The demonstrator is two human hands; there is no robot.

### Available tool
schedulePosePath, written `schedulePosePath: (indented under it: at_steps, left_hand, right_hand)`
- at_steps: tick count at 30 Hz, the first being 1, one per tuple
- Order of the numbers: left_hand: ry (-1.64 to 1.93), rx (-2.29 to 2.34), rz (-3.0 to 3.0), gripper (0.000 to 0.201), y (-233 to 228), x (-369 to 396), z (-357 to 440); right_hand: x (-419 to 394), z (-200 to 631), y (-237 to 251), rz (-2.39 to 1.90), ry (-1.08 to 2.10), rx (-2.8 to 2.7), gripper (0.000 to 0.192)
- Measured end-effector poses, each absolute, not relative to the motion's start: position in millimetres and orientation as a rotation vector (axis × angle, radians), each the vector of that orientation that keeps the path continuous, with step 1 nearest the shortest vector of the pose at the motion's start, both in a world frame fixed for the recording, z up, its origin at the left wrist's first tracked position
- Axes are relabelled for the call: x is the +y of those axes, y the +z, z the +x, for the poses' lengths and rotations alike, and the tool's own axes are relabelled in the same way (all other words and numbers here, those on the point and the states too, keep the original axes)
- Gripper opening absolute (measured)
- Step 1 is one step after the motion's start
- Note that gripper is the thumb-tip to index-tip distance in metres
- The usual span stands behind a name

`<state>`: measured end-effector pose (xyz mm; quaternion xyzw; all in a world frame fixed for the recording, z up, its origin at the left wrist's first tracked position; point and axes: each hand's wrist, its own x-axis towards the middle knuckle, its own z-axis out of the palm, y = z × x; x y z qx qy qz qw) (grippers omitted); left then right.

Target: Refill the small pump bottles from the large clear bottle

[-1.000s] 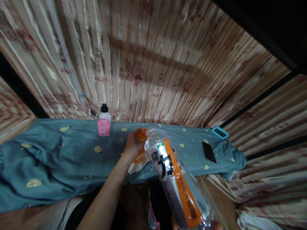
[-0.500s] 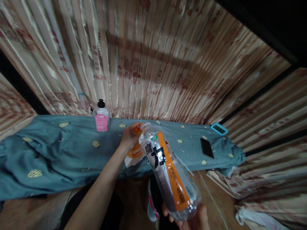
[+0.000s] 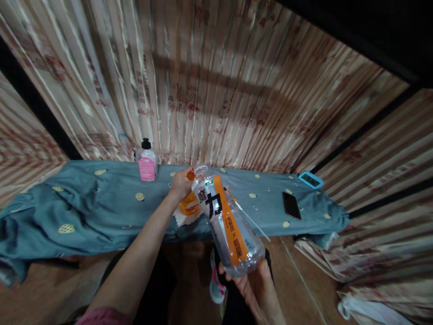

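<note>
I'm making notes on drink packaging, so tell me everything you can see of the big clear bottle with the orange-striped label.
The clear plastic-looking bottle has a silvery label with an orange stripe, a small green patch and large black Chinese characters. No cap shows on its neck. It is tilted, neck up and leaning away to the left, above the blue-green cloth. The right hand holds its base; the left hand is beside the neck, contact unclear. Any contents can't be told.

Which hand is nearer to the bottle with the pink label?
Left. The left hand is right of that bottle; the right hand is farther away, at the large bottle's base.
</note>
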<state>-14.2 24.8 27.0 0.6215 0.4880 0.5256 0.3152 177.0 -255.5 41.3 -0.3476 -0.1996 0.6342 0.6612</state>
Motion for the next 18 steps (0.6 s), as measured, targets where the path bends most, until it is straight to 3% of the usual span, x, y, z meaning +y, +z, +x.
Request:
schedulePosePath:
  at_steps: [7, 18]
  left_hand:
    - [1.36, 1.271, 1.67, 0.033, 29.2, 25.2, -16.7]
    - [1.394, 1.207, 1.588, 0.035, 22.4, 27.1, -10.7]
  right_hand:
    - [-250.7, 183.0, -3.5, -0.679, 1.428, -0.501, 0.056]
    - [-256.4, 170.3, 51.1, -0.839, 1.468, -0.43, 0.064]
